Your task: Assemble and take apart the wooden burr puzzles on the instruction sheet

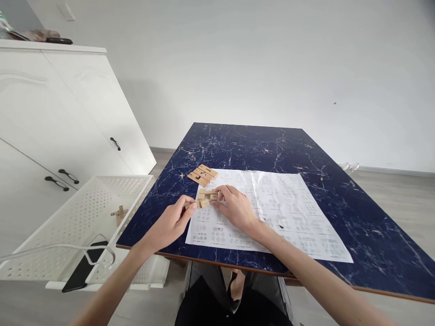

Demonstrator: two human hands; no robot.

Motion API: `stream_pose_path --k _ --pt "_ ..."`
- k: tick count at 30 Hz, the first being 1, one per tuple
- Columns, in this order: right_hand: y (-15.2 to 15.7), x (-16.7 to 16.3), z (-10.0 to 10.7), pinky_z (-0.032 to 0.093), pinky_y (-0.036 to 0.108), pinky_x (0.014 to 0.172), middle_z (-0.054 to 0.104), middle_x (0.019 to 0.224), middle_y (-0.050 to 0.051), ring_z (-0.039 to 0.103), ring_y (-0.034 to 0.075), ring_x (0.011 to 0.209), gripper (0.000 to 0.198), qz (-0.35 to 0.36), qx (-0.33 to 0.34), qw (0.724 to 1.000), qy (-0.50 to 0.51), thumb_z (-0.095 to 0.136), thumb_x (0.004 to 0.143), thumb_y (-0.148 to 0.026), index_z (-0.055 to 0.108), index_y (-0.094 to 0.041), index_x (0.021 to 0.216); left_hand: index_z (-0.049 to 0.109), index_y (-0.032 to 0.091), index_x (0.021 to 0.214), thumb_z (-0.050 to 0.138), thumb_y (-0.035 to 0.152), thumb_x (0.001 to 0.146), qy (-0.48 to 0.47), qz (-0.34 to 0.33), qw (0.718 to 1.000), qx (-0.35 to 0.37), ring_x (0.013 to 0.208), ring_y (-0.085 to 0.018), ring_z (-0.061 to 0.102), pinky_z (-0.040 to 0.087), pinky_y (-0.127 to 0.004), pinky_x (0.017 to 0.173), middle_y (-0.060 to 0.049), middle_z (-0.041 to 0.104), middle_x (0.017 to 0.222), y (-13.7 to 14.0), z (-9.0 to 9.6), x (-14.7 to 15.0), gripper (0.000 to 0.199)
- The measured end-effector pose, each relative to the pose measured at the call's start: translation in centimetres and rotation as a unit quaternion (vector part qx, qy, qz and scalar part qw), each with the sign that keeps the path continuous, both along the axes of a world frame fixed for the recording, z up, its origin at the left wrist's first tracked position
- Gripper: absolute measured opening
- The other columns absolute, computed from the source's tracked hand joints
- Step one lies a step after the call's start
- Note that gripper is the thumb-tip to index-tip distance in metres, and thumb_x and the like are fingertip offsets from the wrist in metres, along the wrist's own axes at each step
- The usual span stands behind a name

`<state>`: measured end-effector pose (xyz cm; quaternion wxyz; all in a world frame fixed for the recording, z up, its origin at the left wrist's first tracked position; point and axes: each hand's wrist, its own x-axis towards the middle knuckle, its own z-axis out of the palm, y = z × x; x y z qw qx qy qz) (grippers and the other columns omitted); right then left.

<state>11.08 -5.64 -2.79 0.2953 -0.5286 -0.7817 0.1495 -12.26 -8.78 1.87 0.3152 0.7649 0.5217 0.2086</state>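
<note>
Over the left part of a printed paper sheet (278, 208), my left hand (175, 217) pinches a small notched wooden puzzle piece (203, 203) between thumb and fingers. My right hand (236, 206) is closed on other light wooden puzzle pieces (208, 192), just beyond the left one. Whether the pieces in the two hands touch or interlock I cannot tell. Behind them, a square set of flat wooden pieces with dark cut-outs (203, 174) lies partly on the sheet's far left corner. The sheet carries rows of small diagrams, too faint to read.
The dark blue marbled table (248, 145) has its near edge close to my body. At the left stands a white perforated bin (98, 194) with a wooden piece (119, 213) inside. A white cable (57, 246) and a black flat object (86, 267) are there too. White cabinets (68, 104) stand behind.
</note>
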Motion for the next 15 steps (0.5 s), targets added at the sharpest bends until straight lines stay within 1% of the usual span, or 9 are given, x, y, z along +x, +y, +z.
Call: stream_pose_path --k 3,5,8,11,13,15 --pt "0.0 1.5 -0.5 0.054 0.035 0.073 0.072 0.100 0.003 0.071 0.023 0.089 0.025 0.006 -0.020 0.999 0.033 0.071 0.100 -0.024 0.059 -0.023 0.121 0.058 0.024 0.102 0.038 0.058 0.109 0.027 -0.022 0.999 -0.015 0.062 -0.019 0.057 0.037 -0.029 0.058 0.000 0.065 0.076 0.9 -0.4 0.5 0.040" --pt "0.0 2.3 -0.9 0.055 0.037 0.075 0.071 0.100 0.003 0.070 0.022 0.087 0.027 0.014 -0.030 0.998 0.059 0.069 0.099 -0.023 0.057 -0.023 0.123 0.058 0.024 0.100 0.037 0.058 0.109 0.047 -0.035 0.998 -0.020 0.065 -0.021 0.063 0.038 -0.030 0.058 -0.002 0.070 0.082 1.6 -0.7 0.9 0.041" --pt "0.2 2.8 -1.2 0.058 0.039 0.080 0.068 0.110 0.006 0.071 0.022 0.090 0.029 0.026 -0.032 0.996 0.075 0.068 0.096 -0.021 0.057 -0.023 0.123 0.056 0.023 0.104 0.035 0.054 0.109 0.112 -0.046 0.993 -0.010 0.072 -0.026 0.070 0.041 -0.032 0.061 -0.007 0.075 0.091 2.6 -1.0 1.4 0.037" --pt "0.3 2.8 -0.9 0.061 0.038 0.080 0.063 0.124 0.009 0.072 0.020 0.089 0.020 0.031 -0.043 0.988 0.143 0.062 0.099 -0.025 0.059 -0.023 0.118 0.051 0.023 0.108 0.038 0.050 0.107 0.187 -0.041 0.981 0.007 0.076 -0.031 0.075 0.040 -0.034 0.061 -0.010 0.077 0.094 3.3 -1.0 1.8 0.030" --pt "0.3 2.8 -0.6 0.062 0.038 0.078 0.061 0.128 0.010 0.072 0.019 0.089 0.015 0.030 -0.052 0.979 0.194 0.059 0.101 -0.029 0.059 -0.023 0.115 0.047 0.023 0.109 0.042 0.051 0.105 0.214 -0.028 0.976 0.013 0.079 -0.033 0.076 0.040 -0.034 0.060 -0.012 0.078 0.095 3.6 -1.0 1.8 0.029" --pt "0.2 2.9 -0.2 0.063 0.039 0.078 0.059 0.131 0.011 0.072 0.019 0.088 0.020 0.035 -0.059 0.977 0.202 0.060 0.101 -0.034 0.059 -0.024 0.119 0.045 0.022 0.112 0.045 0.054 0.104 0.221 -0.014 0.975 0.024 0.079 -0.034 0.077 0.039 -0.034 0.059 -0.011 0.078 0.091 3.9 -1.1 1.7 0.033"
